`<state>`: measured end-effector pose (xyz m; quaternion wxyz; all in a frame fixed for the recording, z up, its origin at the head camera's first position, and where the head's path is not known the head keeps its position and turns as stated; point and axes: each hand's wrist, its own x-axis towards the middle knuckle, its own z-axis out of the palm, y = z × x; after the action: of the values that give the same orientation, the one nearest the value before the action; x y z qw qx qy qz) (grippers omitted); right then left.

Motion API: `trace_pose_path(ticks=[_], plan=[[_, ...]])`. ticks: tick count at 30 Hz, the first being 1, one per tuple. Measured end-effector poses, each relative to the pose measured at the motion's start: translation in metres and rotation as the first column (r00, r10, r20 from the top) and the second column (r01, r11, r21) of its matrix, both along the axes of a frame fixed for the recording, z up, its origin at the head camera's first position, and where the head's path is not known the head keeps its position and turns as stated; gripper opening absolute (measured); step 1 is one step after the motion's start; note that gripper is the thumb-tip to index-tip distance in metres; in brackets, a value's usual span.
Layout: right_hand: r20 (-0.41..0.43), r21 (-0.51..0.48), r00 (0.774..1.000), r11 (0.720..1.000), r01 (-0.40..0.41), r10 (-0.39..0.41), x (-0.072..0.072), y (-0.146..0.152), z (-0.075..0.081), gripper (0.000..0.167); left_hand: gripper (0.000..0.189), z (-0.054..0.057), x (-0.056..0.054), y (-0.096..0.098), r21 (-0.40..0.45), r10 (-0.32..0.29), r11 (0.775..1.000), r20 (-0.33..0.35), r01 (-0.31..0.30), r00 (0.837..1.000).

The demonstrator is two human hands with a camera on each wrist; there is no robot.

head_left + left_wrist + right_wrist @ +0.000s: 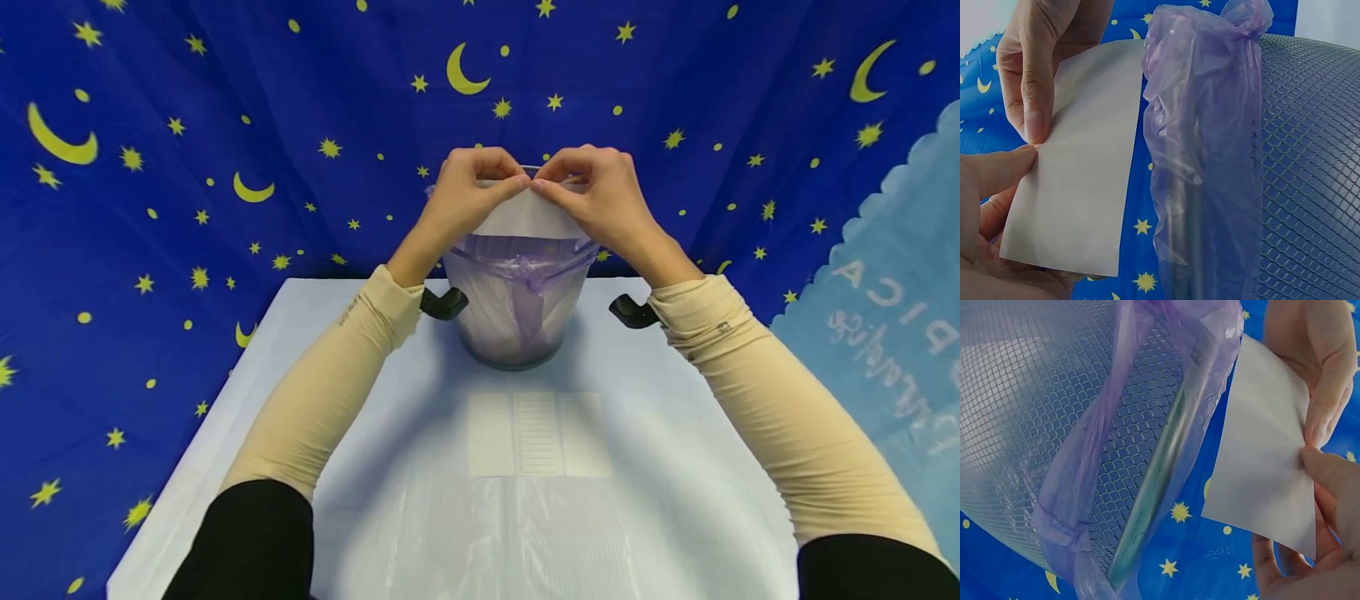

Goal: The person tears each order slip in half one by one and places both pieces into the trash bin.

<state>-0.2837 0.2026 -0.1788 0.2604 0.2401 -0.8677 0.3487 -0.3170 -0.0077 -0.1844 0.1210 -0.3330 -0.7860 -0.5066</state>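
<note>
Both hands come together above a mesh bin (pixel 480 321), pinching a piece of white paper (pixel 525 220) by its upper edge. The left hand (pixel 459 193) has thumb and fingers closed on the paper near the middle of that edge, and the right hand (pixel 609 190) pinches it just beside, so the two thumb tips nearly meet. The paper hangs flat and slightly bowed near the bin's rim, and the wrist views show a gap between it and the bin.

A purple bag (pixel 529 275) lines the bin and folds over its rim, gathered into a knot on the near side. The bin stands upright on a white table (pixel 697 500). Nearer the person lies a pale sheet (pixel 536 433) (its middle panel is ruled with lines). Behind hangs a blue curtain (pixel 390 50) with yellow moons and stars.
</note>
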Motion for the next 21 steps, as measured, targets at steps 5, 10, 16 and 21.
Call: trace_pose_path(ticks=[5, 10, 16, 21], plan=[[0.019, -0.014, 1.000, 1.000, 0.009, -0.009, -0.002, -0.001, -0.001, 0.021, 0.013, 0.000, -0.003, 0.001, -0.001, 0.003, 1.000, 0.027, -0.003, 1.000], [0.020, -0.010, 1.000, 1.000, 0.003, -0.003, -0.006, -0.002, -0.001, 0.020, 0.012, 0.000, -0.005, -0.001, 0.022, 0.005, 1.000, 0.033, -0.005, 0.999], [0.027, 0.010, 1.000, 1.000, 0.010, -0.010, -0.013, -0.003, -0.002, 0.023, 0.013, -0.001, -0.009, -0.004, 0.047, 0.005, 0.999, 0.069, -0.008, 0.998], [0.024, 0.038, 1.000, 0.999, 0.016, -0.017, -0.024, -0.007, 0.004, 0.025, 0.010, 0.004, -0.017, -0.006, 0.061, 0.017, 0.998, 0.092, -0.022, 0.996]])
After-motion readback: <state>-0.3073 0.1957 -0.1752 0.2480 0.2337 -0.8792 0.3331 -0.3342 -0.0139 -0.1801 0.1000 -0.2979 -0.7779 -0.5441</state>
